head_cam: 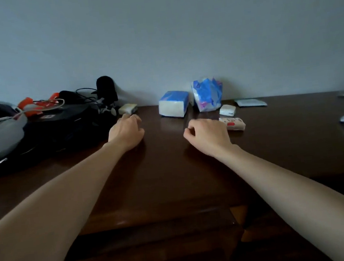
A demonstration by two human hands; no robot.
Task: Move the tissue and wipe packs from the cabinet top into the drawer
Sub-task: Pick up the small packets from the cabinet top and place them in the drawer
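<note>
Head view: I am seeing black gear sitting far left on the cabinet top, then my left hand hovering with loosely curled fingers, holding nothing, near a small pack. My right hand is hanging loosely curled and empty too, just beside a red-printed pack, while a blue tissue pack, blue bag, white pack and flat wipe pack are lying by the wall.

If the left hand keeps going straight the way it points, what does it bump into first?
Probably the small pale pack near the wall. The left hand points up-right at it, fingertips close already. Depth is hard to judge.
</note>
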